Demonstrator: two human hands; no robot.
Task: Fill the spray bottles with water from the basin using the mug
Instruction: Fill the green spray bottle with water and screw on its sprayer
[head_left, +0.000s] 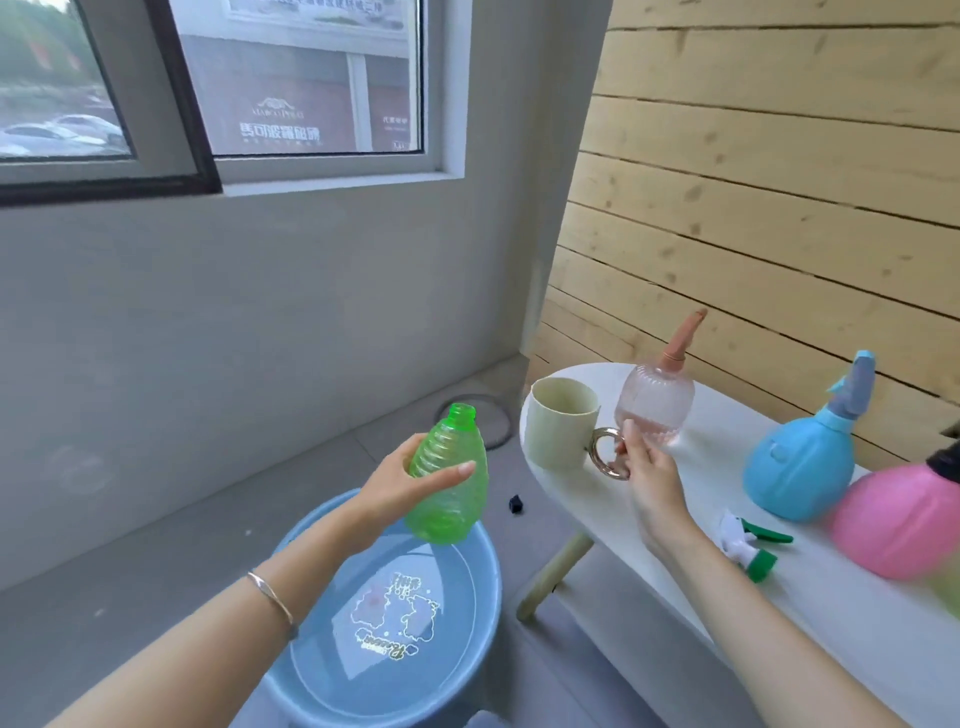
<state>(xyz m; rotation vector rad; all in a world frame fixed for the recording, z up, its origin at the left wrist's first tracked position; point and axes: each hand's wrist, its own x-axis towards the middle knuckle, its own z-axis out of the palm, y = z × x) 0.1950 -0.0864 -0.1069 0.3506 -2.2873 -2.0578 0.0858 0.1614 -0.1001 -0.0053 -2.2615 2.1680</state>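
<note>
The left hand (400, 483) is wrapped around an uncapped green bottle (452, 478), held tilted above the blue basin (488, 587) of water on the floor. The right hand (652, 483) pinches the ring handle of the cream mug (558, 431), which stands on the white table (831, 623). Also on the table are clear pink (654, 405), blue (800, 462) and pink spray bottles (898, 519), and a loose green-and-white spray head (748, 545).

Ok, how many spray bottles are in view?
4: green bottle in the left hand; on the table, clear bottle beside the mug, blue bottle, pink bottle at the right edge. More may sit out of frame.
</note>
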